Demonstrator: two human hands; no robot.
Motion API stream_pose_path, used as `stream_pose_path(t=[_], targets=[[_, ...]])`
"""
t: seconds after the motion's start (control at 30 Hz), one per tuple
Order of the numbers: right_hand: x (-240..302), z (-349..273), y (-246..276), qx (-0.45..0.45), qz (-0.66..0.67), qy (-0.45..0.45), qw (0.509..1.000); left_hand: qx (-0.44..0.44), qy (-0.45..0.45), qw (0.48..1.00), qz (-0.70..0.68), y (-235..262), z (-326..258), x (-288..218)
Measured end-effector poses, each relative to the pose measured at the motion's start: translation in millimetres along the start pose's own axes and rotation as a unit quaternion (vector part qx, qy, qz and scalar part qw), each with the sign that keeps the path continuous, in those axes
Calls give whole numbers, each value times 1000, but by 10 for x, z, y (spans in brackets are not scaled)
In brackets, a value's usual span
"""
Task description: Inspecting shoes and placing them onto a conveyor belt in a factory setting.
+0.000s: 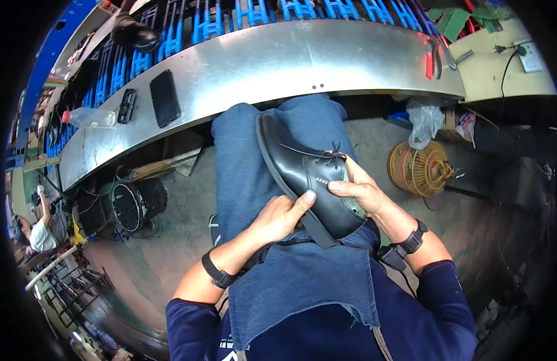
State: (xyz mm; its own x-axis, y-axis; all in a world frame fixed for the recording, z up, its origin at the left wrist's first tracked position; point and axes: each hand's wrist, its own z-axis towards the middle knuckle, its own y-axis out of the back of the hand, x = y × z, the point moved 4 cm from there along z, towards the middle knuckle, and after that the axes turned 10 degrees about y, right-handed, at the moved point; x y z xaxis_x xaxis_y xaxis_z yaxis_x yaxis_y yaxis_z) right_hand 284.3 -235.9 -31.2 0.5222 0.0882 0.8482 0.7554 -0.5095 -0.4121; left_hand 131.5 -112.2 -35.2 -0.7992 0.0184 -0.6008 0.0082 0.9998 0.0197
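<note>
Both hands (317, 201) hold a black shoe (302, 174) below a curved steel bench (278, 66).

A shoe (305, 174) lies on the person's lap, toe pointing away, with the left hand (281, 216) at its near left side and the right hand (359, 189) on its right. Beyond the knees runs the surface (278, 60); on its left part lie a phone (165, 97), a small case (127, 105) and a bottle (89, 117), leftward in that order. A fan (419, 168) stands on the floor to the right.
</note>
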Motion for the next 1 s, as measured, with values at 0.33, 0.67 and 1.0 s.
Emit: stream_pose_path(t=[0.33, 0.67, 1.0], targets=[[-4, -1, 83, 11, 19, 5, 1000, 49, -115, 988, -94, 34, 60, 71], [-3, 0, 56, 14, 0, 20, 1000, 45, -213, 961, 170, 133, -133, -346], [125, -19, -34, 51, 15, 37, 998, 79, 27, 997, -5, 552, -268, -312]])
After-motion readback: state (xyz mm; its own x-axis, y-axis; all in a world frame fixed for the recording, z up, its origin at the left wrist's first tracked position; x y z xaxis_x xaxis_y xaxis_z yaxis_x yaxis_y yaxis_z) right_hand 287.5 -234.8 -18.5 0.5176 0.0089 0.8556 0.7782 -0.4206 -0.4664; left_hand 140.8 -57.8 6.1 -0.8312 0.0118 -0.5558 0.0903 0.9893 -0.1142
